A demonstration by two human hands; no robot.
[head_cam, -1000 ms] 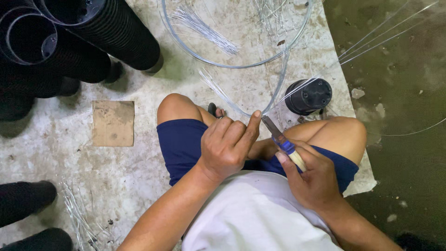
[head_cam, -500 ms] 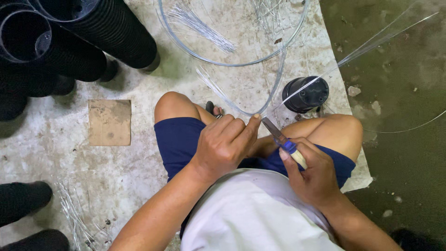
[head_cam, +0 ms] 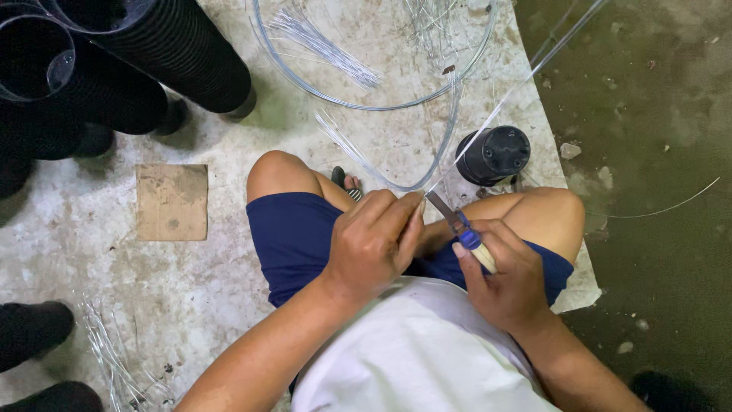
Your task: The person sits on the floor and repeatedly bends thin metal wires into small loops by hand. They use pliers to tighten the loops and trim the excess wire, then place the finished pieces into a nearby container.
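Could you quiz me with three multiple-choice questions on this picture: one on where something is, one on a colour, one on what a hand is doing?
1. Where does the small black pot stand?
A. beside the knee
B. on the cardboard
C. in the lap

2. What colour are the shorts?
A. red
B. dark blue
C. green

3. What is the right hand doing?
A. resting open
B. gripping a tool
C. holding a pot

Answers:
A, it stands on the floor by the right knee.
B, the cloth is dark blue.
B, its fingers close round the tool.
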